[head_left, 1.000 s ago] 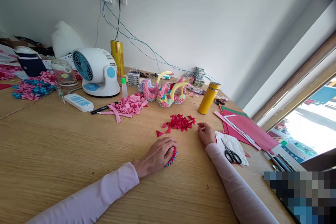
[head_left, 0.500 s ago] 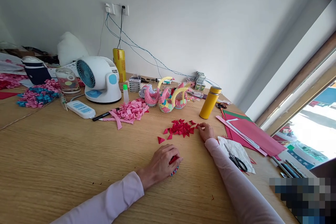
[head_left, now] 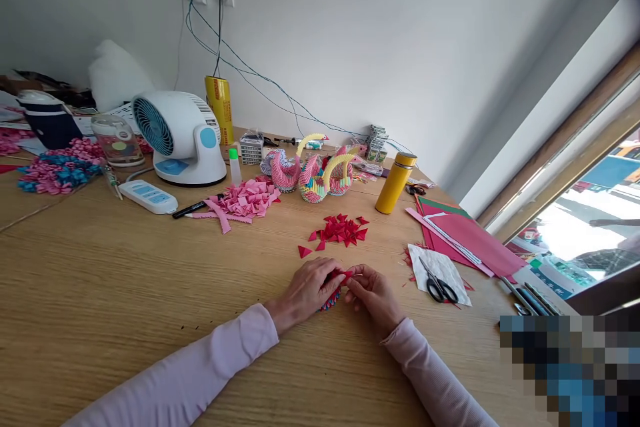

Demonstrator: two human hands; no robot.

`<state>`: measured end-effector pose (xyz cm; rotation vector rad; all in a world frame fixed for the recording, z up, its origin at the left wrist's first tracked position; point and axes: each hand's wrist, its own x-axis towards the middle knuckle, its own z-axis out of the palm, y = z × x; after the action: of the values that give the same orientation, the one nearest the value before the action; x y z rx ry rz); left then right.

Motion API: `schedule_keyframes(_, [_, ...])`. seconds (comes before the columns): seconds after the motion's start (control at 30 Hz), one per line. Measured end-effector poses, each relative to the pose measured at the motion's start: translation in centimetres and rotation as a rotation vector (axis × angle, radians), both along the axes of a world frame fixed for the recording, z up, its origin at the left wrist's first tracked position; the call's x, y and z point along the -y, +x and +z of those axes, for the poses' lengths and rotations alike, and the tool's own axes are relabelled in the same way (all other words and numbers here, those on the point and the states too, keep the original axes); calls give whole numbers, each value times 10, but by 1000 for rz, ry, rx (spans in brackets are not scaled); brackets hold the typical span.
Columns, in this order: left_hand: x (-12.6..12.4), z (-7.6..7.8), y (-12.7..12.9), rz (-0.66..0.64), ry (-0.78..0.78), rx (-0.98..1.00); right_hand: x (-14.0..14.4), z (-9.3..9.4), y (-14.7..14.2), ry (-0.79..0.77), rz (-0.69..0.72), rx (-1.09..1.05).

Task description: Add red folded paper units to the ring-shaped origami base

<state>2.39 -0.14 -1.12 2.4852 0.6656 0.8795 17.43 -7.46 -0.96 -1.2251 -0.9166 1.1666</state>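
Head view: left hand [head_left: 305, 288] cupped over a round paper piece [head_left: 330, 300] on the near middle of the tabletop [head_left: 150, 273], fingers curled round it, so it's mostly hidden. Blue and pink points show low on its near right edge, red above. Right hand [head_left: 376, 297] meets it from the right, fingers together, pinched on a red triangle [head_left: 349, 274] at the edge; seated or not, can't tell. Progress, judged: lower layers look built, red layer partly on, amount covered by the hand. Left to add: apparently the loose red triangles [head_left: 343, 230] heaped just beyond, a few strays on the heap's left. Far middle, paper swans [head_left: 314, 180] stand looking complete; this piece has no visible neck. Scissors [head_left: 440, 288] lie unused at right.
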Motion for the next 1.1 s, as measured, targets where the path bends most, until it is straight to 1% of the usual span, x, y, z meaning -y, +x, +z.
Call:
schedule_keyframes(0.1, [0,-1,1,22,5,-12,0,1,-1,-4,-18,-7])
schedule_keyframes(0.23, [1,0,1,43,0,-20,3,4,-2,-69,-44,-126])
schedule_keyframes(0.33, [0,-1,0,45,7,-21,3,5,-7,-91,-60,-205])
schedule_keyframes(0.47, [0,-3,-1,24,6,-16,-1,5,-14,-108,-99,-340])
schedule_keyframes(0.63, [0,-1,-1,-17,-65,28,-3,4,-13,-128,-161,-479])
schedule_keyframes(0.87, [1,0,-1,-29,-85,54,-3,3,-7,-129,-160,-508])
schedule_keyframes(0.97, [1,0,-1,-15,-89,74,-4,3,-4,-137,-168,-544])
schedule_keyframes(1.1, [1,0,-2,-3,-68,52,-4,4,-2,-155,-190,-596])
